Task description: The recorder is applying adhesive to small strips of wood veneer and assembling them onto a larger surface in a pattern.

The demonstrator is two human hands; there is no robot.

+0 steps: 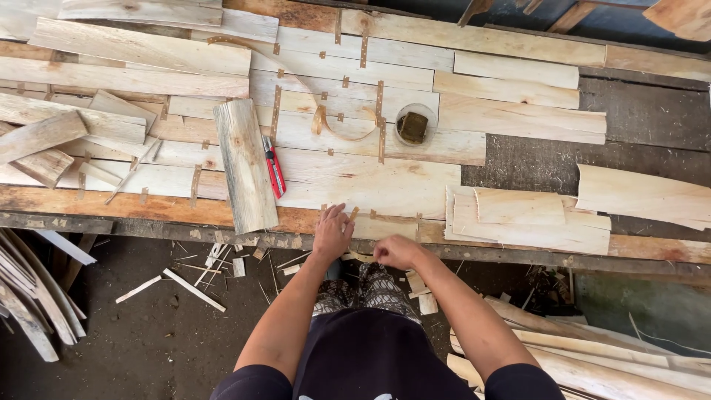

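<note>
Had my left hand [331,234] spread flat on the thin veneer sheet [370,185] at the worktop [148,211] edge, right hand [395,252] pinching brown tape, flimsy stuff, probably best gripped by the edges.

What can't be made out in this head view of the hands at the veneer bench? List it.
- Right hand: curled into a fist at the bench edge; its own fingers hide whatever it pinches.
- Left hand: flat on the veneer sheet; its palm covers what lies beneath.
- Small round container: its dark contents are too small to identify.
- Red utility knife: too small to tell whether the blade is out.
- Planks at lower left: cut off by the frame edge.
</note>
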